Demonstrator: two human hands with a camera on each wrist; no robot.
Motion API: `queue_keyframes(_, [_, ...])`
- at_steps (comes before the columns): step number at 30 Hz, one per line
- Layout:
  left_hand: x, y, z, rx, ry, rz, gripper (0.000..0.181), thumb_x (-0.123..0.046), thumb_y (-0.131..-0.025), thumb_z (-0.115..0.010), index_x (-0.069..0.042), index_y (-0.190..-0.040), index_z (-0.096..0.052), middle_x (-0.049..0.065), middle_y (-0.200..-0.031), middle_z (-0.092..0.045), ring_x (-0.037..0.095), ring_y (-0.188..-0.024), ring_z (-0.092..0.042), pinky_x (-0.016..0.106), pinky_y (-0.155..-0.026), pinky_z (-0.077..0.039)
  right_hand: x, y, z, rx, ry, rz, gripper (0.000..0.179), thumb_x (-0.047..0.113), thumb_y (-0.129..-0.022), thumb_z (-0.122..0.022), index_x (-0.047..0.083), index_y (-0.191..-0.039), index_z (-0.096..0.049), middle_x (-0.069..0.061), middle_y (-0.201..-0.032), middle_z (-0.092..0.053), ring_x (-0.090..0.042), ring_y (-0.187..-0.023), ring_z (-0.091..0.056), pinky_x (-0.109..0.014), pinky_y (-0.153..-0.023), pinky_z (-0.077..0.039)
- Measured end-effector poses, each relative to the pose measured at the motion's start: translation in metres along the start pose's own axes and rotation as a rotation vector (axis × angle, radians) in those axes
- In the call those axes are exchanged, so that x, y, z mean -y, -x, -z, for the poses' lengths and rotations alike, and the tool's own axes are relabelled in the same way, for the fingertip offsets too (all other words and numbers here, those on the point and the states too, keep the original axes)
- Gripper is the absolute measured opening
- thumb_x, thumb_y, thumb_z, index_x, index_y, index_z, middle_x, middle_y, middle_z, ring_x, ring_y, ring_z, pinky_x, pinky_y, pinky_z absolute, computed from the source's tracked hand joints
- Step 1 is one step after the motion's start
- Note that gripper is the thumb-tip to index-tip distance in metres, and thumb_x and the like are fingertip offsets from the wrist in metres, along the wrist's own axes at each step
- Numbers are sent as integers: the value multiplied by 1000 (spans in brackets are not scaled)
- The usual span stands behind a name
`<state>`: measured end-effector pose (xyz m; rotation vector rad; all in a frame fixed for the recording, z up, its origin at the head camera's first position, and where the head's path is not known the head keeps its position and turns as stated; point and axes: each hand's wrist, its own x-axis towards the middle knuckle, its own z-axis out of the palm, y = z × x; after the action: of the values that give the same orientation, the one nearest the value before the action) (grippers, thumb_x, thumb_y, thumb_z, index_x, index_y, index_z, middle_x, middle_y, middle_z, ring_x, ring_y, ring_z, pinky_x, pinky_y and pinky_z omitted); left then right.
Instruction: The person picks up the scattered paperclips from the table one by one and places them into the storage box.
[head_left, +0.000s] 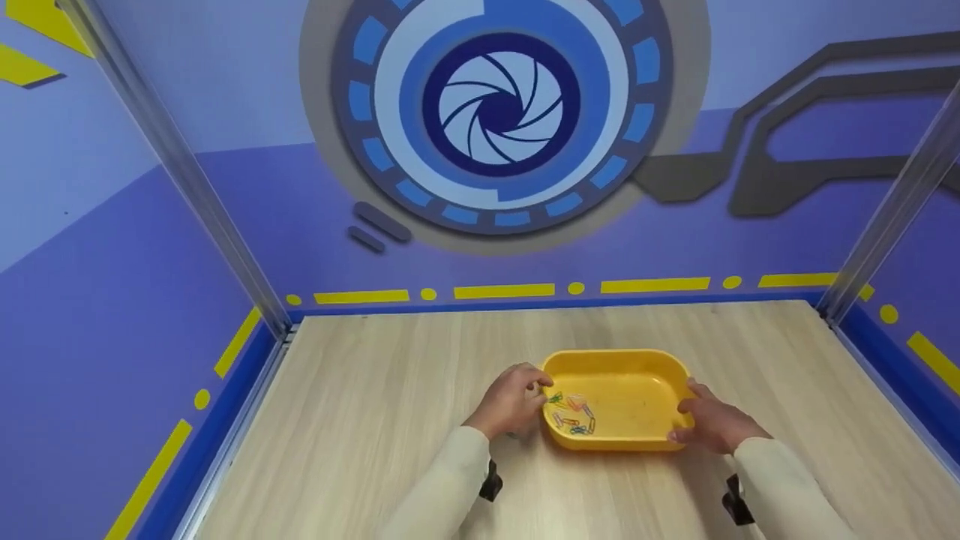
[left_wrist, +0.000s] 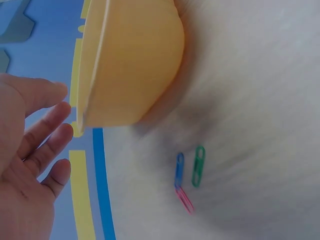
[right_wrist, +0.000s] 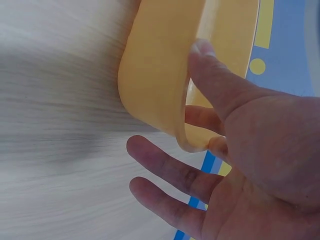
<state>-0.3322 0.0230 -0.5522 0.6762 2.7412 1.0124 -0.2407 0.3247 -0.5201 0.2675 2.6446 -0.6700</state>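
A yellow plastic tray with rounded corners sits on the wooden table, and several coloured paper clips lie at its left end. My right hand grips the tray's right end. In the right wrist view its thumb lies on the rim, one finger reaches inside, and two others stretch along outside. My left hand is at the left rim with loosely bent fingers; the left wrist view shows thumb and fingers beside the rim. Below it, a blue paper clip, a green one and a pink one lie on the table.
The light wooden table is enclosed by printed blue and purple panels at the back and sides. Metal posts stand at the back corners. Both forearms, in pale sleeves with black wrist straps, come from the near edge.
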Motion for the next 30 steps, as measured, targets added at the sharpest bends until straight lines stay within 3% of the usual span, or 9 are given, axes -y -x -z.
queue_keyframes(9, [25, 9, 7, -1, -10, 5, 27, -17, -84, -64, -25, -110, -62, -8, -106, -58, 14, -99, -54, 25, -80, -45, 0, 0, 0, -1, 39, 37, 76, 49, -71, -69, -1, -126, -50, -23, -150, -5, -51, -127, -25, -62, -98, -26])
queue_keyframes(12, [32, 12, 8, -1, -11, 23, 28, -16, -84, -64, -25, -110, -61, -9, -106, -58, 11, -98, -53, 25, -80, -46, 1, 1, 0, -2, 24, 15, 78, 51, -70, -69, 2, -126, -50, -21, -151, -3, -51, -128, -24, -62, -98, -26])
queue_keyframes(21, [41, 16, 10, 11, -7, 36, 27, -14, -82, -66, -23, -108, -62, -9, -104, -59, 11, -97, -53, 26, -79, -45, 2, 3, 1, 10, -52, -42, 81, 52, -70, -68, 5, -131, -45, -16, -153, 1, -50, -130, -19, -64, -99, -23])
queue_keyframes(30, [53, 23, 7, 44, -19, 61, 27, -18, -81, -68, -20, -107, -63, -6, -104, -59, 15, -98, -54, 28, -78, -46, 1, 2, 0, 3, -14, -17, 79, 51, -69, -69, 3, -128, -48, -18, -152, -2, -51, -129, -21, -63, -99, -23])
